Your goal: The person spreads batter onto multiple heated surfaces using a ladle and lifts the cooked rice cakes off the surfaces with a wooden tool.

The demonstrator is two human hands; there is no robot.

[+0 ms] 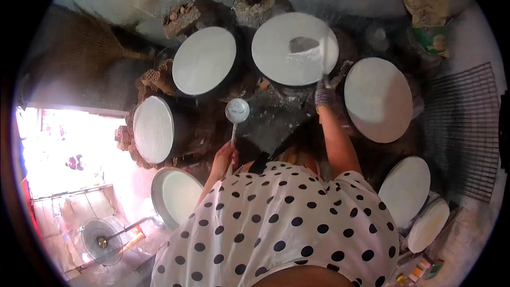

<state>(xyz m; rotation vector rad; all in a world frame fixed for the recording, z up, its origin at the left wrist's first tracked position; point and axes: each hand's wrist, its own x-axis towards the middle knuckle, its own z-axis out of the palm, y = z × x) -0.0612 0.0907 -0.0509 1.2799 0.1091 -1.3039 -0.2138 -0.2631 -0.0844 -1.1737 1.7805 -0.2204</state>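
Note:
My left hand grips the handle of a ladle, whose round bowl has white residue in it. On my right hand is a knitted glove. It holds a long, thin, pale tool, blurred, over the right side of the round griddle in front of me. White batter or sheet covers that griddle except for a dark grey patch right of its middle. Beside it stand a white-covered griddle on the left and another griddle on the right, partly in shadow.
A white round griddle and a deep pan of white liquid stand at left. Two more white rounds sit at lower right. Honeycomb briquettes, a twig broom, a wire rack and a fan surround them.

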